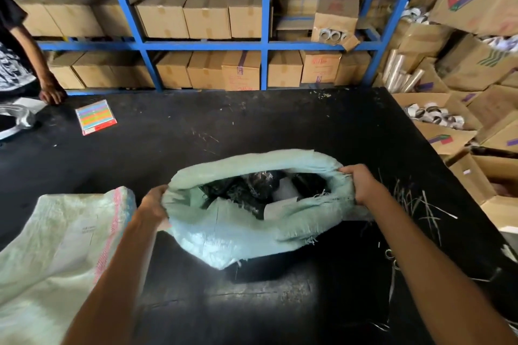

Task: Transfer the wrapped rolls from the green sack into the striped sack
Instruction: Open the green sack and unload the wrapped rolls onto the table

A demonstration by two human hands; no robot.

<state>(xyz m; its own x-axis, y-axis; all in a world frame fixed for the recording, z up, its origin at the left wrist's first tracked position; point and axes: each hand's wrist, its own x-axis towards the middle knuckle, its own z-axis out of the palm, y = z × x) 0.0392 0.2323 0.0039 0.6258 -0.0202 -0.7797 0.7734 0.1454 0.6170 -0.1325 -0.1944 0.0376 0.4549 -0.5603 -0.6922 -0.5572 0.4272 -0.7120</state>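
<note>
striped sack (64, 246) lies left of the left fingers | left hand (152, 204) grips green sack (246, 230) rim | right hand (361, 183) grips opposite rim | wrapped rolls (260, 185) inside, between both fingers | table (252, 126) beneath | blue shelves (265, 22) beyond

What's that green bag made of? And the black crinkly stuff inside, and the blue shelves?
The green sack looks like woven plastic: slight sheen, frayed threads at its rim. The wrapped rolls inside seem covered in thin glossy black film, crinkled and catching light. The shelves look like painted metal, judging by their thin straight bars.
</note>
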